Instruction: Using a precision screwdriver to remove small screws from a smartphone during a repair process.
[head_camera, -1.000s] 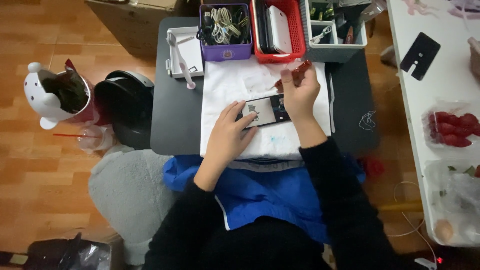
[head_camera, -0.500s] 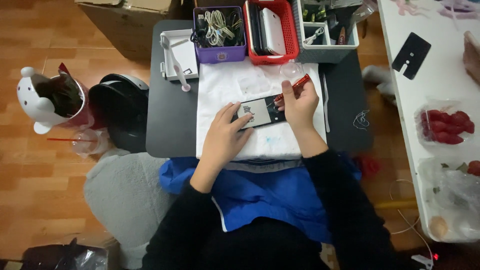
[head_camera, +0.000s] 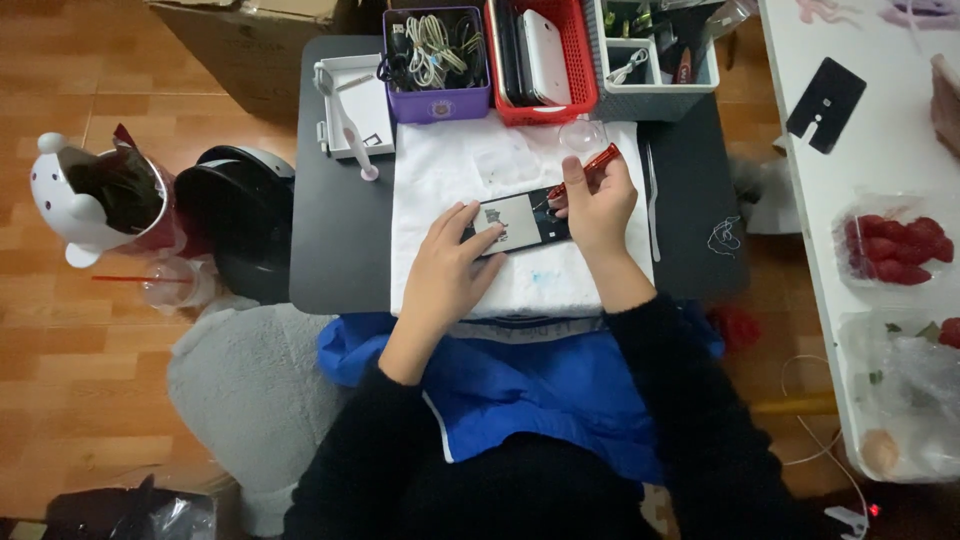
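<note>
Our left hand (head_camera: 452, 262) lies flat, fingers spread, pinning the opened phone (head_camera: 520, 222) on the white towel (head_camera: 520, 165). Our right hand (head_camera: 598, 205) pinches a red screwdriver (head_camera: 585, 170) tight, tip at the phone's right end.

Past the fingertips of the right hand (head_camera: 598, 205), three tubs stand side by side like a wall: a purple plastic basket of cables (head_camera: 436, 60), a red plastic basket (head_camera: 540, 55) and a grey plastic tool box (head_camera: 655, 60). Left of the left hand (head_camera: 450, 268) fingers, the black tabletop (head_camera: 335, 240) is bare. Right of the right fingers lies a thin metal tool (head_camera: 652, 200)
</note>
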